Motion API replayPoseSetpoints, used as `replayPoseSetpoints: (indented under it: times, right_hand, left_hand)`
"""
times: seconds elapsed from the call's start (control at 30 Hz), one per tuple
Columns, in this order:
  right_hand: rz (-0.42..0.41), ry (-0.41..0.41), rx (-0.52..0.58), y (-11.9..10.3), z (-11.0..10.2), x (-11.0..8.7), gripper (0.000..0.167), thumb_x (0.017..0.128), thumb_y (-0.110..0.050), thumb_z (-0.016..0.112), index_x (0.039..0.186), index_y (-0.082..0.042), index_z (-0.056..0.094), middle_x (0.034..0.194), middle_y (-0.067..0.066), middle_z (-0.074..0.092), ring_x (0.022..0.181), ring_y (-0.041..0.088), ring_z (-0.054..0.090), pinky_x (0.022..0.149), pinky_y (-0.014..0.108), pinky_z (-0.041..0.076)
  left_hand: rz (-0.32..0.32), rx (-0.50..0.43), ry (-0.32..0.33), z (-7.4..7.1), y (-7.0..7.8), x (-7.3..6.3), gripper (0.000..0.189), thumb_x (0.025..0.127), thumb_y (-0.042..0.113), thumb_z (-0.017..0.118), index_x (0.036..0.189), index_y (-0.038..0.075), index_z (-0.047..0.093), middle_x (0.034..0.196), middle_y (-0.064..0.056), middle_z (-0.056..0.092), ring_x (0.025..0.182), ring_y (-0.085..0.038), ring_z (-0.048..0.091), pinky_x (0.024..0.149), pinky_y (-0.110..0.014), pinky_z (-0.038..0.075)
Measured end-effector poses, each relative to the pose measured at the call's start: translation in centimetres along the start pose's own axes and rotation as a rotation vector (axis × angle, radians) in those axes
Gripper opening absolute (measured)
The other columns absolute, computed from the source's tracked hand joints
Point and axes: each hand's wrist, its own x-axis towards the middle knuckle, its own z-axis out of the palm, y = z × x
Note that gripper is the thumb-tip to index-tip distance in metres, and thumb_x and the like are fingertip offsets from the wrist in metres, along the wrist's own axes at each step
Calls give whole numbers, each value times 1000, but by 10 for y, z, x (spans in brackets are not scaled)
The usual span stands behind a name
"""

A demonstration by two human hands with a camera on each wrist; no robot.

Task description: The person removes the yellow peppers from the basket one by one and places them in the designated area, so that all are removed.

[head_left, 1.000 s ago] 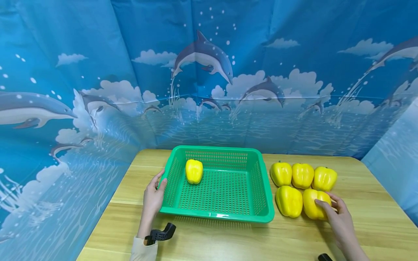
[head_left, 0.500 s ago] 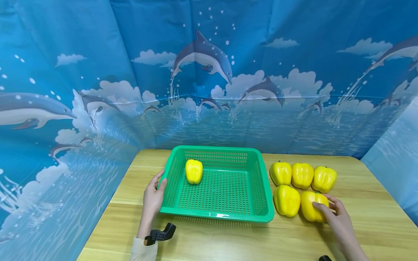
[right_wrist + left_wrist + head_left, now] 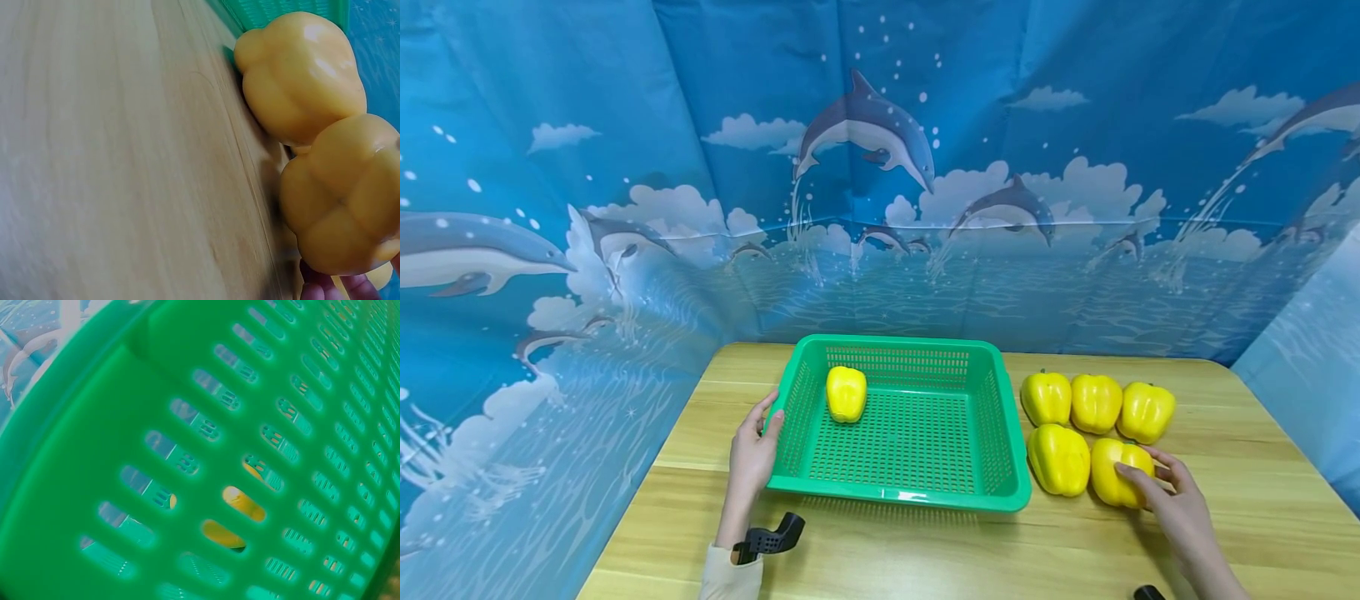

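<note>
A green plastic basket (image 3: 895,498) with slotted walls stands on the table, one yellow bell pepper (image 3: 846,394) inside at its back left. At the basket's left rim is my left hand (image 3: 752,450), thumb over the edge and fingers along the outside. The left wrist view is filled by the slotted wall (image 3: 187,456). My right hand (image 3: 1180,504) holds the front-right bell pepper (image 3: 1118,477) between thumb and fingers. Close on its left sits another bell pepper (image 3: 1058,461). In the right wrist view, fingertips (image 3: 319,290) show under the held pepper (image 3: 340,200).
Behind the front pair, a row of yellow bell peppers (image 3: 1096,404) lies right of the basket. The wooden table (image 3: 925,558) ends at a blue dolphin-print curtain (image 3: 865,167). A black wrist mount (image 3: 775,533) sits on the left wrist.
My right hand and its bell pepper have shifted slightly left, and the neighbouring front pepper has moved slightly toward the basket. The left hand and basket have stayed put.
</note>
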Motion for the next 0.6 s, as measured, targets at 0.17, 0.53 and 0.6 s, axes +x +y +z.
replayPoseSetpoints:
  times: [0.17, 0.53, 0.6]
  right_hand:
    - [21, 7, -13, -2, 1, 1, 86, 82, -56, 66, 147, -13, 28, 133, 15, 31, 95, 21, 44, 64, 23, 49]
    - [28, 15, -70, -5, 2, 4, 91, 80, -60, 64, 148, -11, 30, 134, 16, 35, 102, 24, 39, 60, 22, 45]
    - [32, 13, -73, -4, 2, 5, 91, 80, -60, 64, 149, -11, 30, 132, 14, 38, 99, 21, 40, 61, 22, 45]
  left_hand:
    - [2, 2, -4, 0, 0, 0, 40, 101, 25, 49, 140, 21, 48, 63, -4, 34, 43, -15, 26, 43, -26, 26]
    - [3, 13, -2, 0, 0, 0, 41, 101, 27, 49, 141, 21, 47, 63, -3, 33, 43, -15, 27, 43, -26, 26]
    - [5, 11, 1, 0, 0, 0, 40, 101, 27, 49, 141, 21, 48, 63, -3, 33, 43, -15, 27, 43, -26, 26]
